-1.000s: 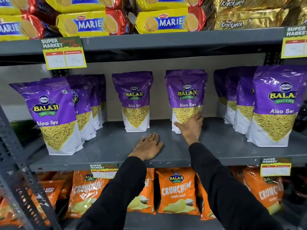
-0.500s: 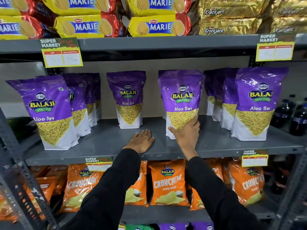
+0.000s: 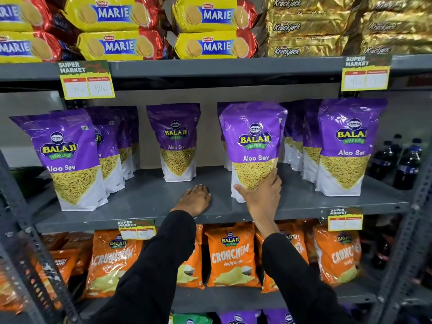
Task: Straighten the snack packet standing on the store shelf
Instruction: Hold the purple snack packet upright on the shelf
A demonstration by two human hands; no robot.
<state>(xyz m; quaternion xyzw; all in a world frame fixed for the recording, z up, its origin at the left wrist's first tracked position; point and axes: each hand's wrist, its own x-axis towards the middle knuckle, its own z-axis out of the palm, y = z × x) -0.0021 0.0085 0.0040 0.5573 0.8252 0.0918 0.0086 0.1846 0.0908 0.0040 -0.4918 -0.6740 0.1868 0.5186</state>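
A purple Balaji Aloo Sev packet (image 3: pixel 253 141) stands upright near the front of the grey middle shelf (image 3: pixel 149 199), right of centre. My right hand (image 3: pixel 261 195) grips its lower front, thumb on the left side and fingers round the right edge. My left hand (image 3: pixel 195 199) lies flat, palm down, on the shelf to the left of the packet and holds nothing. Both arms are in black sleeves.
More Aloo Sev packets stand at the left (image 3: pixel 70 160), further back in the middle (image 3: pixel 176 141) and at the right (image 3: pixel 346 146). Marie and Krackjack biscuits fill the shelf above, orange Crunchem bags (image 3: pixel 232 256) the one below. Dark bottles (image 3: pixel 404 164) stand far right.
My right hand has pulled the packet forward from the back of the shelf toward the front edge. My left hand has stayed flat on the shelf.
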